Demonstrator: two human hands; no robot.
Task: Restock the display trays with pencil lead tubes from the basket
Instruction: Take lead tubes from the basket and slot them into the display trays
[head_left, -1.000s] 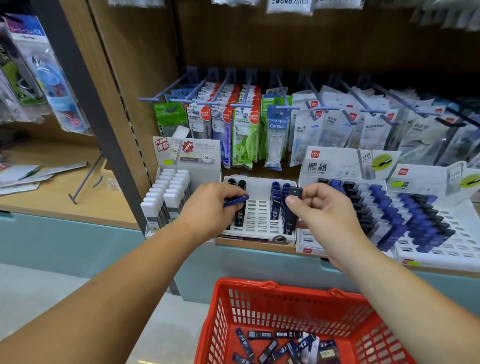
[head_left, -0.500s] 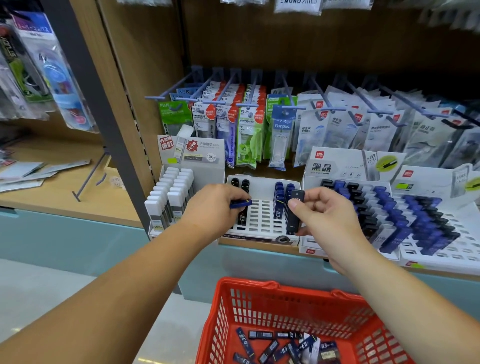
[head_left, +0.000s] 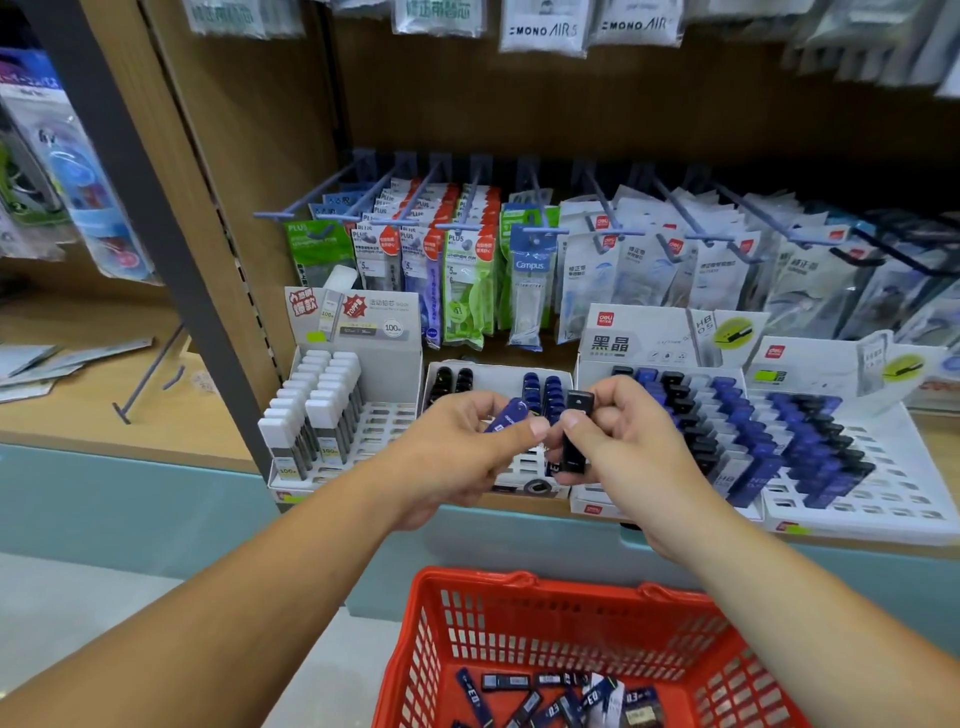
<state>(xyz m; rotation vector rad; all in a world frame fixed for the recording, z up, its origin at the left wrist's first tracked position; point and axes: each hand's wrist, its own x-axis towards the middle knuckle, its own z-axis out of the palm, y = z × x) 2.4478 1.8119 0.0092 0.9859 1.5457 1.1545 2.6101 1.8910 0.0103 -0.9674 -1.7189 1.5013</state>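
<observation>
Red basket (head_left: 519, 579) at 6 o'clock, loose lead tubes (head_left: 545, 696) on its floor. Middle tray (head_left: 493, 370) at 12, part-filled, my hands blocking its front slots. Fuller trays (head_left: 883, 504) at 3. Left hand (head_left: 457, 457) pinches blue tube (head_left: 506, 415). Right hand (head_left: 623, 447) pinches black tube (head_left: 575, 436), upright. Fingertips almost meet.

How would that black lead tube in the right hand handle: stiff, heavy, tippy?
Probably stiff: the black tube looks straight pinched by the right hand. Likely light: fingertips alone hold it. Slim and tall, it may tip standing free.
</observation>
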